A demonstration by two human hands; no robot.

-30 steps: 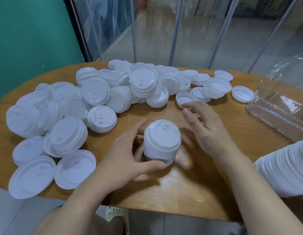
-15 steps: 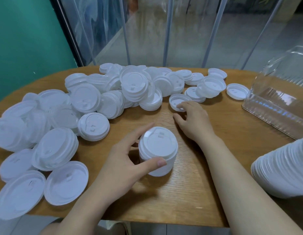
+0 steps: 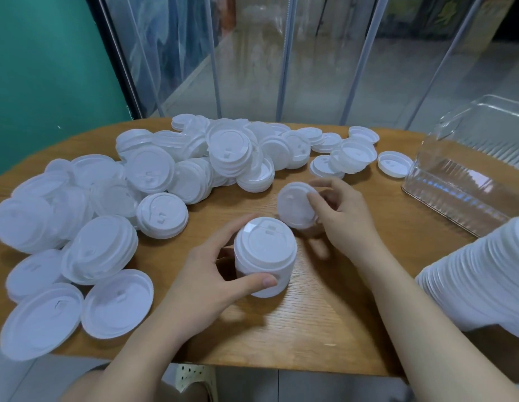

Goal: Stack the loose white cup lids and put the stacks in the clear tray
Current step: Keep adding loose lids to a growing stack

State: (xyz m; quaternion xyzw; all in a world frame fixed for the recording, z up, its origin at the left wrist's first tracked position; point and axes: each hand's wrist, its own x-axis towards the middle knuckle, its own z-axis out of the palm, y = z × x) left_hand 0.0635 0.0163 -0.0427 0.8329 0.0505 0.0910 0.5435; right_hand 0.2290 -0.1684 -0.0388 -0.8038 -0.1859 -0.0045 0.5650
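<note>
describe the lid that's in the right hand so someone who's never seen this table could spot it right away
On the wooden table, look just this side of the big heap of lids, near the middle. The right hand holds one single lid up off the table, tilted on edge, just behind the short stack that the left hand grips. It alone is lifted.

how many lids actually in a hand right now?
1 loose lid, tilted, pinched in the right hand above the table. The left hand grips a small stack standing on the table; its lid count cannot be read.
</note>
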